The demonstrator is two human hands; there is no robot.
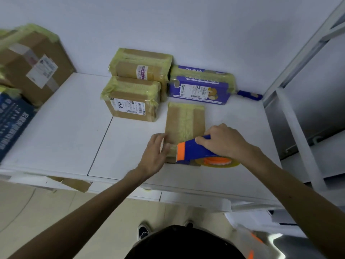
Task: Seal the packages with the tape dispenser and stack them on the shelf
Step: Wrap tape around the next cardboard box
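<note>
Both hands are at work near the front of the white tabletop (65, 118). I have the right hand (222, 142) curled round the blue handle of the tape dispenser (194, 150), fingers wrapped over the top. Its orange blade end lies on the near end of the flat brown package (184, 120), and the yellowish tape roll (218, 162) sits at the package's near right corner. The left hand (155, 152) lies with straight fingers pressed against the package's left edge, gripping nothing. The package lies flat, with a yellowish tape strip running down its length.

Just beyond it to the left sits a taped carton with a handwritten label (130, 101), touching a second taped carton (140, 66) behind it by the wall. Right of those lies a purple printed package (201, 86) bearing a shipping label. Beside it is what I take to be a blue handle (248, 94), too blurred to say more. At the far left a large brown carton (31, 62) shows above a blue printed box (11, 124), and a white metal shelf frame (291, 109) stands at the right
</note>
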